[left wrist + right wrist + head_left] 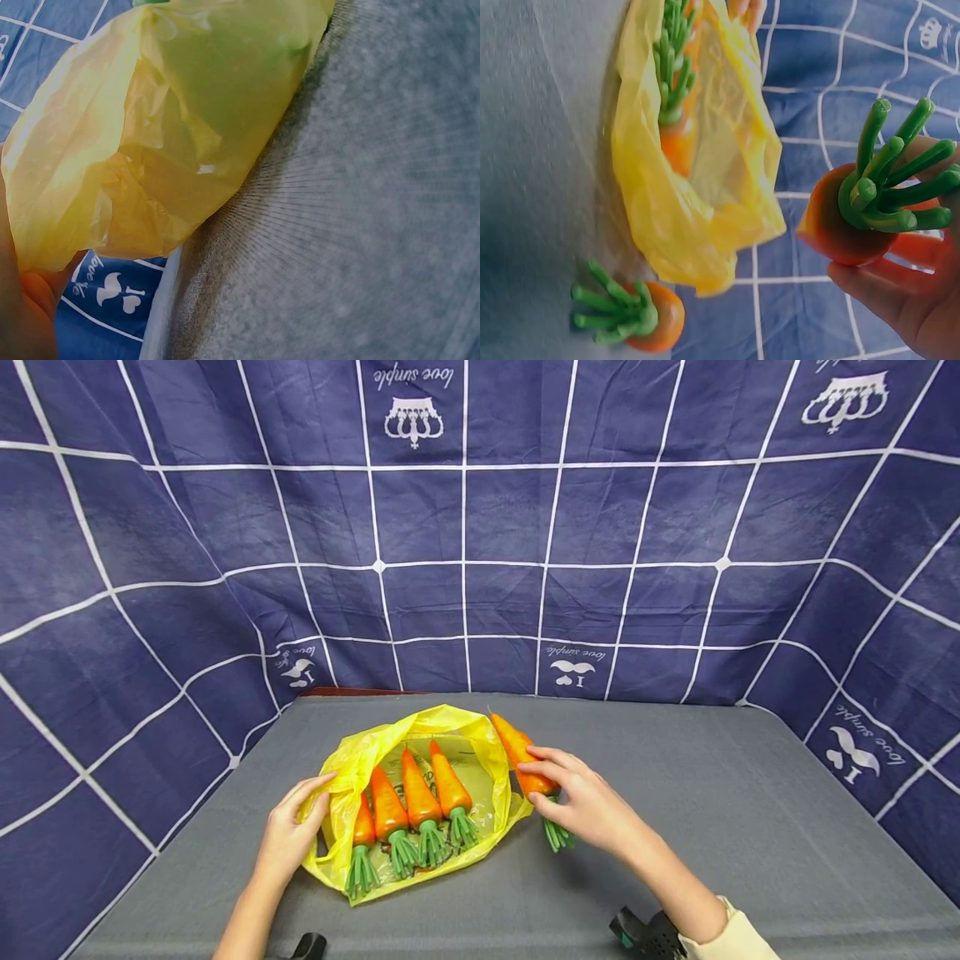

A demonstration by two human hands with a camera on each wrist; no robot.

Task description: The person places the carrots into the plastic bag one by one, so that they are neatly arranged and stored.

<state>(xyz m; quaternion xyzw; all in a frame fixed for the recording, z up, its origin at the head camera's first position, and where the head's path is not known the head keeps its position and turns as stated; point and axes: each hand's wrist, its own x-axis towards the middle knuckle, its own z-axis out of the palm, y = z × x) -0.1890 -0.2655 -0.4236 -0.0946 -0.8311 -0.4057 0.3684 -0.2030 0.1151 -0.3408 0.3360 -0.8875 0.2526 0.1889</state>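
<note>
A yellow plastic bag (427, 720) lies on its side with its mouth toward me. Several carrots (418, 789) with green stalks lie inside it, side by side. My left hand (291, 822) pinches the left rim of the bag between thumb and fingers. In the left wrist view, the bag's outside (187, 135) hides what it contains. To the right of the bag, my right hand (581, 793) holds a carrot (847, 225), its stalks toward the wrist camera. Below that hand, another carrot (660, 319) lies on the table in the right wrist view.
The grey table surface (712, 810) stretches to both sides of the bag. A blue curtain with white grid lines (510, 518) hangs behind and at both sides. Dark wrist devices (648, 935) show at the bottom edge.
</note>
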